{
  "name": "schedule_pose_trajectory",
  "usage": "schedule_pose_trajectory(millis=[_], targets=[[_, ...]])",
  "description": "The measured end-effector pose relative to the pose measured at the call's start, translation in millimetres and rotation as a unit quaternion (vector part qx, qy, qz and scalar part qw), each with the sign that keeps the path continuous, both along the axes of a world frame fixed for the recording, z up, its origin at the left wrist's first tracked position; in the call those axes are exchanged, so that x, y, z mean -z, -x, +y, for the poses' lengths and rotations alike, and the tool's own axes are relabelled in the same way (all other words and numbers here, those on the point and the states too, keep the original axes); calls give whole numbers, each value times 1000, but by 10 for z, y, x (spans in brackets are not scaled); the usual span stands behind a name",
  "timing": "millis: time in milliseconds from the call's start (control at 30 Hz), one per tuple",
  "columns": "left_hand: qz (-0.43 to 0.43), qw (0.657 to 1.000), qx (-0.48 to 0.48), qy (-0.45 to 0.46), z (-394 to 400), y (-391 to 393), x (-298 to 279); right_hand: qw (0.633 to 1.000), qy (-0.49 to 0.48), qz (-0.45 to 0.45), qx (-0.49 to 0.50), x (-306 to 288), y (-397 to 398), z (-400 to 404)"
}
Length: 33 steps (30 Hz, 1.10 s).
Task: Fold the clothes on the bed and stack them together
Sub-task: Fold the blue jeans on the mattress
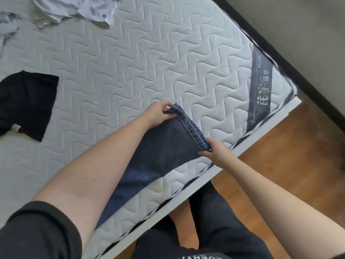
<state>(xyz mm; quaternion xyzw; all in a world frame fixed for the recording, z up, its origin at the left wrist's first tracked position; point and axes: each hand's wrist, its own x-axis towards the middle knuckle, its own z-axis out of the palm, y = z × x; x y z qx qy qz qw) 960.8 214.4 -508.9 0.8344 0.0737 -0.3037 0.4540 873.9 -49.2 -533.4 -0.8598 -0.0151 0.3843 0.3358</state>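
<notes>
Dark blue jeans (160, 150) lie along the near edge of the white quilted mattress (130, 62), their hem end pointing away from me. My left hand (157, 114) pinches the far corner of the stitched hem. At the hem's near corner, close to the mattress edge, my right hand (217, 150) pinches the cloth. My left forearm hides much of the jeans. A black garment (28, 103) lies flat at the left. Crumpled at the top left is a white printed shirt (74, 10).
A patterned grey-white cloth (6, 28) shows at the far left edge. The mattress sits on a white bed frame (186, 193). Wooden floor (289, 156) and a dark baseboard lie to the right. My legs stand against the bed's near side.
</notes>
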Motion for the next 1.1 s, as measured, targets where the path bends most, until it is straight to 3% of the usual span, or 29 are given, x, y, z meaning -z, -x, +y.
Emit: schedule_pose_trajectory(millis=[67,167,333,567,667,733,833,900,1000,1100], targets=[[11,1000,6,29,-3,-110,3,999,-20,-10,41,20,-35,-97],[-14,999,31,-8,-91,-330,43,992,-42,-14,120,27,-169,-176],[-79,984,22,-157,-483,-688,185,988,-6,-45,149,159,-605,-260],[-60,927,128,-347,-623,-751,428,976,19,-31,215,410,-745,-223],[-72,937,129,-318,-489,-709,370,982,75,-46,167,414,-673,-199],[-61,959,126,-248,-350,-656,295,984,89,-53,146,370,-627,-191],[-6,993,82,-85,-131,-485,175,993,45,-29,104,243,-560,-134],[17,998,53,-24,45,-368,85,998,-12,-6,69,126,-509,-53],[12,993,100,-54,312,-283,-76,996,-81,2,32,-108,-448,98],[-23,991,97,-91,435,-361,-310,973,-208,15,95,-327,-471,172]])
